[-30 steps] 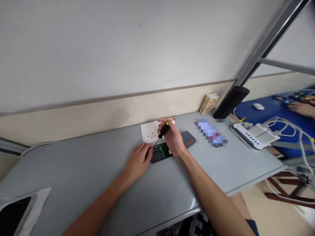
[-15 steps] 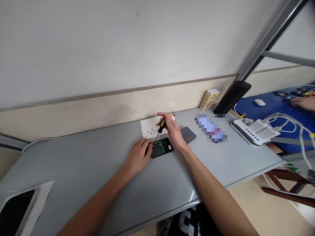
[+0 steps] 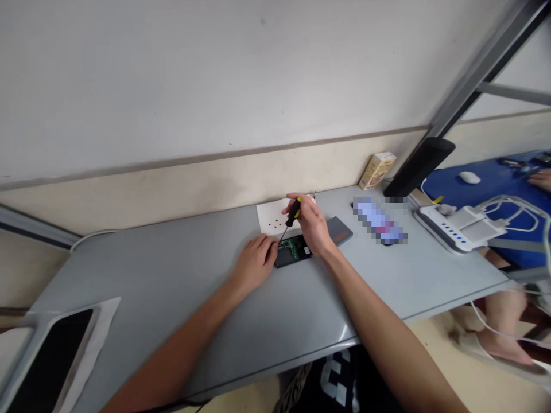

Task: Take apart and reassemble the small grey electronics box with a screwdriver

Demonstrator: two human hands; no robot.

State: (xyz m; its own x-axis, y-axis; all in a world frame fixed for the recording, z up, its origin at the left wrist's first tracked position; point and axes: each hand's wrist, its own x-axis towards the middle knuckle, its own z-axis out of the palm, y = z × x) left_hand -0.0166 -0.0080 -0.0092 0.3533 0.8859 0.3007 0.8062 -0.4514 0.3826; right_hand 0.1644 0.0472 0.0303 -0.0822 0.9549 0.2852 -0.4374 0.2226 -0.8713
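My right hand (image 3: 313,225) is closed round the black and yellow handle of a screwdriver (image 3: 293,212). The screwdriver tilts, its tip down at the left end of an opened black device (image 3: 286,258) with a green circuit board (image 3: 294,246) inside. My left hand (image 3: 258,259) grips the left end of that device, thumb and fingers round its edge. Behind it lies a sheet of white paper (image 3: 264,215) with several small dark screws (image 3: 276,223) on it. A grey flat cover (image 3: 340,230) rests just right of my right hand, partly hidden by it.
A blurred-out phone (image 3: 379,221), a yellow box (image 3: 377,171) and a black cylinder (image 3: 419,167) stand to the right. Past them is a white charging station (image 3: 456,228) with cables. A dark-screened tablet (image 3: 54,361) lies front left. Another person's hand (image 3: 541,179) shows at far right.
The view has shifted, so everything sits a little further right. My hands keep their hold on the device and screwdriver. Another person's leg and foot now show at lower right.
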